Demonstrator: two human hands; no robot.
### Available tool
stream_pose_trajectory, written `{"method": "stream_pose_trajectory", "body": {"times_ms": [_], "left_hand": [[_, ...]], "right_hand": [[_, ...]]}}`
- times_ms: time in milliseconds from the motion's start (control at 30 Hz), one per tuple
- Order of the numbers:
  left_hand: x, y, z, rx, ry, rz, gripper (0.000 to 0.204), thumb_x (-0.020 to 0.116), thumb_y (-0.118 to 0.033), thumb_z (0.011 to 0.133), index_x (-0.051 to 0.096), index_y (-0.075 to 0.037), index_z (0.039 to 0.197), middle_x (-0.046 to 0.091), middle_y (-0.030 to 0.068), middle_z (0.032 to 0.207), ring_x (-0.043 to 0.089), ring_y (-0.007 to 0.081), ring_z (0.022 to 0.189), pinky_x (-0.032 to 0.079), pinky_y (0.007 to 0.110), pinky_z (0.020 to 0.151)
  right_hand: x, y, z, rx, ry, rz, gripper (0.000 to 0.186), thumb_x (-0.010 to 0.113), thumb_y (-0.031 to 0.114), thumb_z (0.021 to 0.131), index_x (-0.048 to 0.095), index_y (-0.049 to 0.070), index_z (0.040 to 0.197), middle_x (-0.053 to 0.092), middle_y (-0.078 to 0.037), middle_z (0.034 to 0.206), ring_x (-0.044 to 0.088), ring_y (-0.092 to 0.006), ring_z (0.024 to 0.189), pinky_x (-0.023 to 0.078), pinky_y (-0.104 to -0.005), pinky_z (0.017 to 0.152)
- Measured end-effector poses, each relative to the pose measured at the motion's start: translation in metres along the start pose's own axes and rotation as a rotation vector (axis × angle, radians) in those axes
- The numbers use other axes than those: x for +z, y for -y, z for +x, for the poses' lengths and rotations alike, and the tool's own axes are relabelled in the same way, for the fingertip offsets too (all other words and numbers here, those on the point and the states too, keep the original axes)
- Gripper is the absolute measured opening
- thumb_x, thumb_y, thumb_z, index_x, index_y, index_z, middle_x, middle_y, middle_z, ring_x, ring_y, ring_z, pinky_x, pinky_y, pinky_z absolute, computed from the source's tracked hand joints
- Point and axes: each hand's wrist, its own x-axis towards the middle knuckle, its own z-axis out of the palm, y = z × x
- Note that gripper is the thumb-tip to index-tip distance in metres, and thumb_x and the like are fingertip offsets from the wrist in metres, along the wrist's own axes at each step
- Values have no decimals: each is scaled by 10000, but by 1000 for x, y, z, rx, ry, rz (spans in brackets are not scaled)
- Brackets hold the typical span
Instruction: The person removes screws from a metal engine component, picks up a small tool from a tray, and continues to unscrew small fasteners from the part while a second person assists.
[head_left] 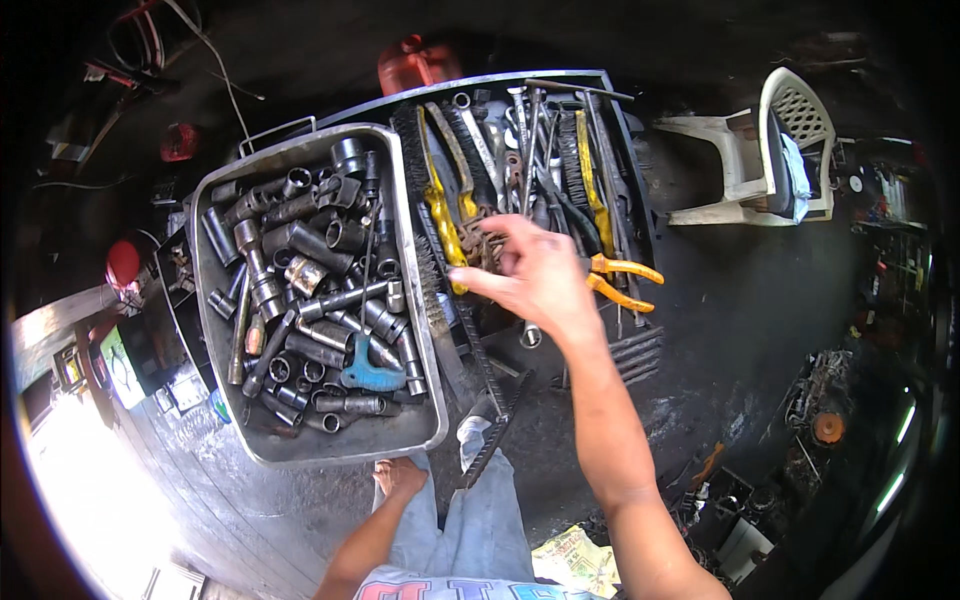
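Observation:
My right hand [535, 278] hovers over a tool tray [520, 77], thumb and index finger spread apart, with nothing visible between them. Under and beside it lie yellow-handled pliers [437, 205], a rusty chain-like metal piece [482, 235] and orange-handled pliers [622, 280]. Spanners [480, 145] and a wire brush with a yellow back [595, 185] fill the far part of this tray. My left hand [402, 477] is low by my thigh, just below the near edge of a metal pan [437, 425]; its fingers are mostly hidden.
Several sockets [345, 235] and a blue-handled tool [372, 368] lie in the pan. A long dark ridged bar [487, 450] slants down near my knees. Behind the tray stands a red container [418, 68]. A white plastic chair [760, 150] is at the right, and metal parts [820, 400] lie beyond.

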Motion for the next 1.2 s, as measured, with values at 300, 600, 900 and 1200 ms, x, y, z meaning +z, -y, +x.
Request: {"method": "stream_pose_trajectory", "body": {"times_ms": [300, 600, 900, 1200], "left_hand": [[-3, -1, 5, 70, 145, 46, 752, 638, -508, 785, 523, -17, 1344, 474, 192, 1421, 402, 385, 1322, 315, 533, 1080], [-44, -10, -10, 211, 295, -13, 644, 567, -551, 823, 594, -143, 1320, 533, 146, 1403, 464, 371, 1319, 275, 572, 1094], [-5, 14, 17, 296, 37, -69, 669, 657, -542, 777, 591, -146, 1312, 552, 159, 1374, 479, 371, 1302, 348, 563, 1053], [-21, 8, 22, 228, 293, -39, 674, 641, -574, 793, 596, -130, 1298, 567, 187, 1344, 556, 384, 1216, 447, 519, 985]], "right_hand": [[-12, -49, -12, 89, -241, -115, 146, 687, 156, 783, 632, 26, 819, 649, -172, 691, 652, -320, 618, 520, -409, 605], [-51, -96, -42, 322, -379, -104, 205, 719, 137, 806, 675, 2, 954, 605, -92, 606, 593, -183, 530, 489, -320, 573], [-47, -48, -42, 205, -63, -125, 421, 809, 306, 735, 686, -27, 962, 654, -175, 784, 646, -274, 700, 515, -368, 678], [-40, -71, -67, 153, -142, -256, 239, 769, 167, 762, 679, 27, 934, 623, -154, 853, 629, -352, 787, 499, -440, 727]]}}
